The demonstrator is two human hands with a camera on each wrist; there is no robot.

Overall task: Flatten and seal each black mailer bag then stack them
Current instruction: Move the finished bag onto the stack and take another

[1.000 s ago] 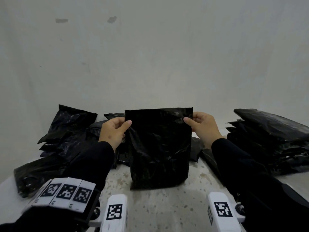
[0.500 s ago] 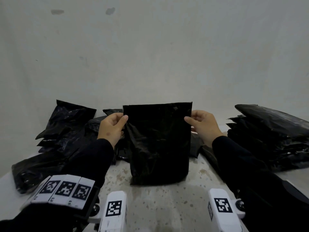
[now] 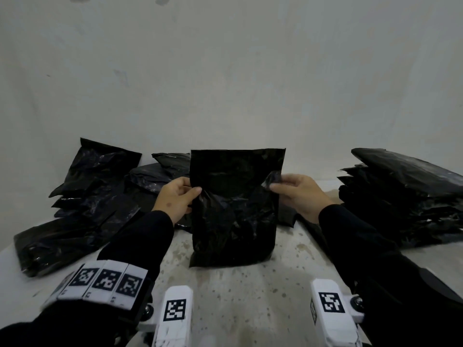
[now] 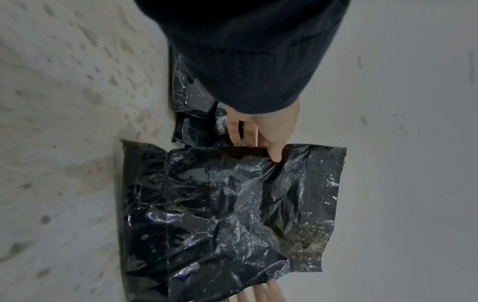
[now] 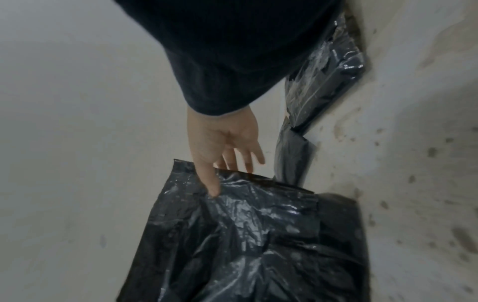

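A black mailer bag (image 3: 233, 209) stands upright on the speckled table (image 3: 238, 291), with its top edge straight and free. My left hand (image 3: 194, 190) pinches its left side edge a little below the top, thumb on the front. At the same height my right hand (image 3: 274, 185) pinches the right side edge, and the plastic creases there. The left wrist view shows the crinkled bag (image 4: 227, 214) with my right hand (image 4: 264, 132) across it and my left fingertips (image 4: 256, 292) at the near edge. The right wrist view shows my left hand (image 5: 217, 163) with its thumb on the bag (image 5: 258, 245).
A loose heap of black bags (image 3: 87, 196) lies at the left and behind the held bag. A stack of flat black bags (image 3: 406, 196) sits at the right. A pale wall (image 3: 225, 83) stands close behind the table.
Both hands have slid down from the bag's top corners to its side edges. The top edge now stands above my fingers. The bag still stands on the table.
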